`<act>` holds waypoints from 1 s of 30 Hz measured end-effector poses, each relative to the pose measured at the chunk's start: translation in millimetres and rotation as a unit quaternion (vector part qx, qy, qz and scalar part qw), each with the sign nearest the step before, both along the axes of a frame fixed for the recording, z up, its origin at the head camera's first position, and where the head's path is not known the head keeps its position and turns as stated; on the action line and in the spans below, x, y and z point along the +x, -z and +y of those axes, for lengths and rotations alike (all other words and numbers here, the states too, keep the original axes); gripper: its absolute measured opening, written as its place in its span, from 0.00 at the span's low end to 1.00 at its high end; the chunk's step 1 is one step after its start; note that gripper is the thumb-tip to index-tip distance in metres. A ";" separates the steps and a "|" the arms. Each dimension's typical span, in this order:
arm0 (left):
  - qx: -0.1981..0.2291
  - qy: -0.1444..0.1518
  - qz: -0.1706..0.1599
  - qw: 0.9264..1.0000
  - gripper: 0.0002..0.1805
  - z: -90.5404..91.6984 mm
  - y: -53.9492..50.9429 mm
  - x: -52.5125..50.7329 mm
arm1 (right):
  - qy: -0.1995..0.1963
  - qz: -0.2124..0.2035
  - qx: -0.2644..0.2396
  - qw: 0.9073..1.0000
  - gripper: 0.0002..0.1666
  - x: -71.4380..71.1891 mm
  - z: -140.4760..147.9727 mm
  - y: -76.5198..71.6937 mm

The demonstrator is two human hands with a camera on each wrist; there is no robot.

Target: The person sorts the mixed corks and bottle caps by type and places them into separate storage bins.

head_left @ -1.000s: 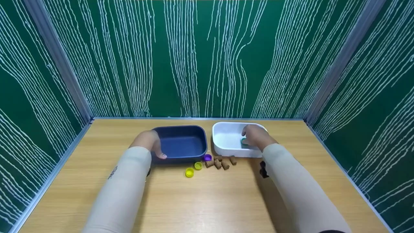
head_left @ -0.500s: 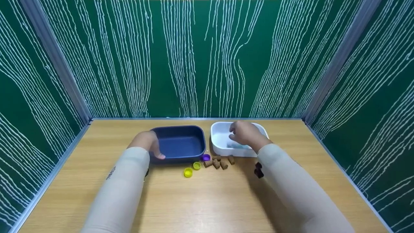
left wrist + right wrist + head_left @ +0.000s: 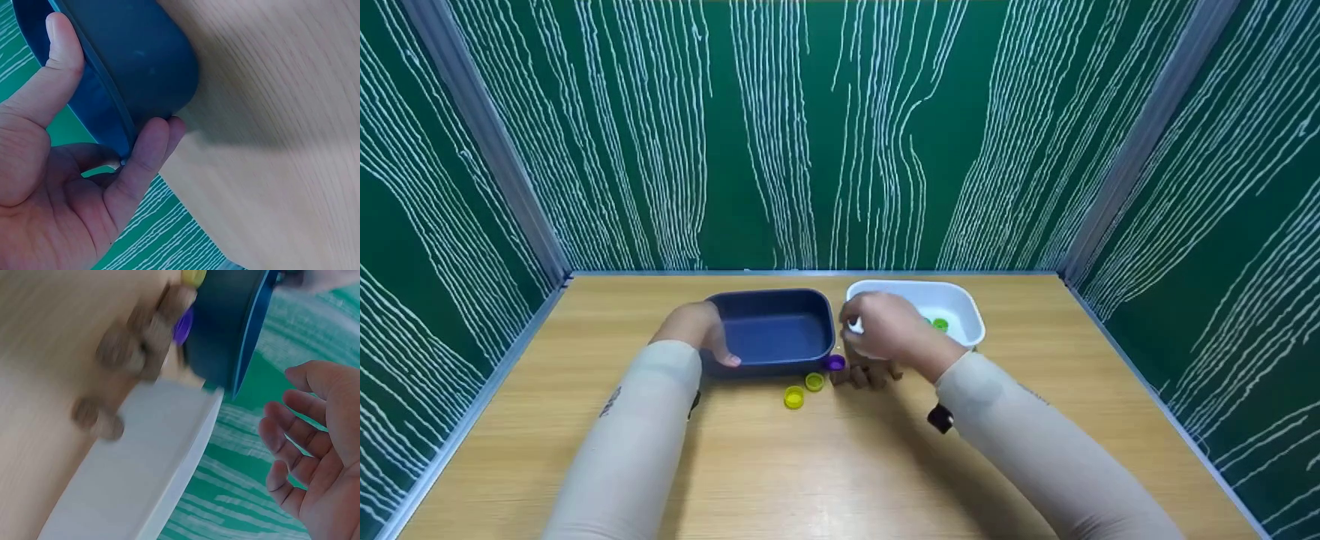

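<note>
My left hand (image 3: 694, 330) grips the left side of the dark blue tray (image 3: 769, 367). In the left wrist view, its thumb (image 3: 64, 53) lies over the rim and the fingertips (image 3: 147, 147) touch the outer wall. Over the left end of the white tray (image 3: 969, 330), my right hand (image 3: 889, 326) hangs with loosely curled fingers and holds nothing. Several brown corks (image 3: 121, 349) lie in front of the trays, partly hidden by that hand in the head view. Near it inside the white tray is a green bottle cap (image 3: 940, 325), with another green bit beside it.
A purple cap (image 3: 835, 363) lies by the blue tray's front right corner. Two yellow caps, one nearer the tray (image 3: 814, 382) and one nearer me (image 3: 794, 397), lie on the wooden table (image 3: 780, 472). Green walls with white streaks (image 3: 877, 135) enclose the table.
My right hand has moved left from the right part of the white tray to its left end, uncovering the green cap. The left hand stays on the blue tray.
</note>
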State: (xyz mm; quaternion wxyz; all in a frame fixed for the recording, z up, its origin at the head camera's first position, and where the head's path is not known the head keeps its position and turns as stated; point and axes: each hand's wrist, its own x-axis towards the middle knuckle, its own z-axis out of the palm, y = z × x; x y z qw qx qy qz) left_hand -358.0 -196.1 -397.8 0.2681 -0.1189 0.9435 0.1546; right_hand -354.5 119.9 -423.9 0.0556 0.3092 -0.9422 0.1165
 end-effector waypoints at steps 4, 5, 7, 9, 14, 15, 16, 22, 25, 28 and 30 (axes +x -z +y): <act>0.018 -0.018 0.015 1.000 0.63 -1.9 2.1 0.9 | -0.020 -0.012 0.004 1.000 0.11 18.8 -15.7 1.8; 0.024 -0.021 0.021 0.999 0.64 -3.7 5.2 -0.4 | -0.022 -0.020 0.009 1.000 0.10 22.6 -19.4 2.9; 0.031 -0.021 0.027 0.999 0.65 -6.6 9.0 -2.0 | -0.033 -0.025 0.019 0.999 0.09 28.4 -26.5 6.4; 0.036 -0.018 0.033 0.999 0.65 -9.4 13.2 -3.9 | -0.051 -0.022 0.029 0.998 0.08 32.5 -32.8 11.1; 0.042 -0.011 0.041 0.998 0.63 -12.6 17.1 -3.6 | -0.083 -0.041 0.057 0.994 0.12 40.7 -47.9 26.1; 0.045 -0.013 0.042 0.998 0.63 -12.9 17.9 -3.7 | -0.084 -0.052 0.059 0.993 0.13 42.3 -50.5 29.0; 0.047 -0.014 0.042 0.998 0.63 -13.6 18.7 -4.1 | -0.087 -0.059 0.062 0.993 0.14 43.4 -53.2 31.9; 0.059 -0.005 0.046 0.997 0.65 -19.1 23.1 -5.8 | -0.118 -0.059 0.065 0.989 0.13 47.8 -65.5 46.8; 0.077 -0.005 0.046 0.996 0.66 -22.5 24.0 -5.2 | -0.123 -0.053 0.068 0.989 0.15 48.8 -69.8 52.4; 0.105 0.002 0.040 0.994 0.69 -26.1 23.2 -3.8 | -0.121 -0.046 0.075 0.989 0.15 48.6 -72.9 56.2; 0.121 0.009 0.036 0.992 0.70 -28.4 22.0 -3.1 | -0.120 -0.042 0.079 0.989 0.15 48.0 -74.4 58.1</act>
